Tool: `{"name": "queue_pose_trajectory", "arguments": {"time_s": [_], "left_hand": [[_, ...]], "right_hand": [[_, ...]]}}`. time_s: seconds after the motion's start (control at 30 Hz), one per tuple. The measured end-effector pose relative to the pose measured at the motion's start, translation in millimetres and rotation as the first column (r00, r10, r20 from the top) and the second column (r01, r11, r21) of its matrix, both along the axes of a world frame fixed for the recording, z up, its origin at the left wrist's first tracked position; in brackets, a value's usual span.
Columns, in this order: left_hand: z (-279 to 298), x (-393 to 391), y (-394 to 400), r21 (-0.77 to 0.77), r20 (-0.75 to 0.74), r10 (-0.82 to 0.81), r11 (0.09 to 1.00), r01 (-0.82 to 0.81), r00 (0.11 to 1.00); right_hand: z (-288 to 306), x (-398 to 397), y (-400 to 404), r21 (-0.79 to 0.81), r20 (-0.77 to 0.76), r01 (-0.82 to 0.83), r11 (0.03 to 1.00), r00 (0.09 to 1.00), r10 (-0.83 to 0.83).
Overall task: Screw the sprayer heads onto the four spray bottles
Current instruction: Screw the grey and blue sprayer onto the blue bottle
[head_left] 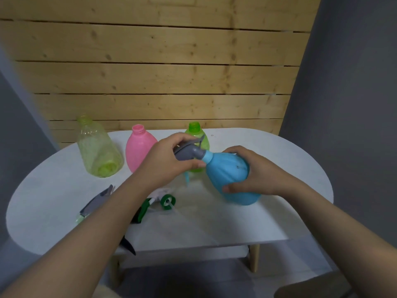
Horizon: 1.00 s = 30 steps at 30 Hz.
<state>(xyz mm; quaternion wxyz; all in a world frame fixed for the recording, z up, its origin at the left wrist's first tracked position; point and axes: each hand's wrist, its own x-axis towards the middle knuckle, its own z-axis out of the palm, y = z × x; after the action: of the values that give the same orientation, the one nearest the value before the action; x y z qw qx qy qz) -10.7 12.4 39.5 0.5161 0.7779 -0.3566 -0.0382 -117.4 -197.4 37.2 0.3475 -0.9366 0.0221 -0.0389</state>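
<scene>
Head view, item one: blue bottle (229, 179), tilted above the white table (247, 222), its base cupped in our right hand (257, 175). Grey sprayer head (189, 152) sits at its neck, our left hand (169, 162) closed around it. To thread it well, we judge: hold the bottle firm and turn the head squarely, without cross-threading. Beyond: pink bottle (139, 147), clear green bottle (98, 151) and green bottle (196, 131), all uncapped. Loose heads: green sprayer (150, 206), grey-green sprayer (96, 203).
</scene>
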Motion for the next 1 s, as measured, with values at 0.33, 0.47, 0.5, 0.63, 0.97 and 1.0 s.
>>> {"name": "queue_pose_trajectory", "arguments": {"time_s": [0.33,0.47,0.5,0.63,0.97,1.0], "left_hand": [[-17,1,-10,0.11,-0.173,0.122,0.988,-0.104,0.977],[-26,0,-11,0.203,-0.16,0.1,0.977,-0.066,0.982],[-27,1,-12,0.217,-0.156,0.098,0.974,-0.063,0.983],[-31,2,-14,0.265,-0.132,0.089,0.963,-0.051,0.987],[-36,5,-19,0.272,-0.131,0.079,0.961,-0.041,0.988],[-36,5,-19,0.269,-0.132,0.076,0.962,-0.039,0.988]], "right_hand": [[-22,25,-49,0.516,0.043,0.259,0.816,0.944,-0.327],[-35,39,-57,0.533,0.052,0.298,0.792,0.922,-0.383],[-36,41,-58,0.54,0.055,0.301,0.786,0.919,-0.39],[-40,51,-60,0.541,0.045,0.282,0.792,0.931,-0.362],[-45,56,-63,0.508,0.019,0.259,0.822,0.95,-0.311],[-44,55,-63,0.505,0.014,0.26,0.823,0.951,-0.308]]}}
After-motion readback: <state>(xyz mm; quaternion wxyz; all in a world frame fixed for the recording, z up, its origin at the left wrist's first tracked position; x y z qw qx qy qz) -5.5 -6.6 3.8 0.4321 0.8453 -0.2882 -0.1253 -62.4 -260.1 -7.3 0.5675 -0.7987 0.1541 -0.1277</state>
